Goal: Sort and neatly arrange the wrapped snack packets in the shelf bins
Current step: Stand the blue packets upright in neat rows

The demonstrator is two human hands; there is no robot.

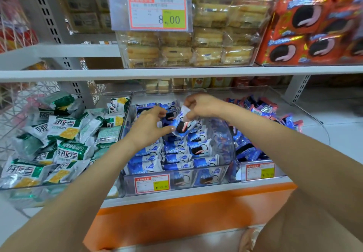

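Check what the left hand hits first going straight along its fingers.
Probably the right hand: the left hand points up-right at the packet both hold, with the right hand just beyond it. Depth is unclear.

Bright, even light; blurred, warped edges

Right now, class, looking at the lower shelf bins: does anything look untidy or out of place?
The green-and-white packets in the left bin lie jumbled at all angles, several upside down, whereas the blue packets at the front of the middle bin sit in rows.
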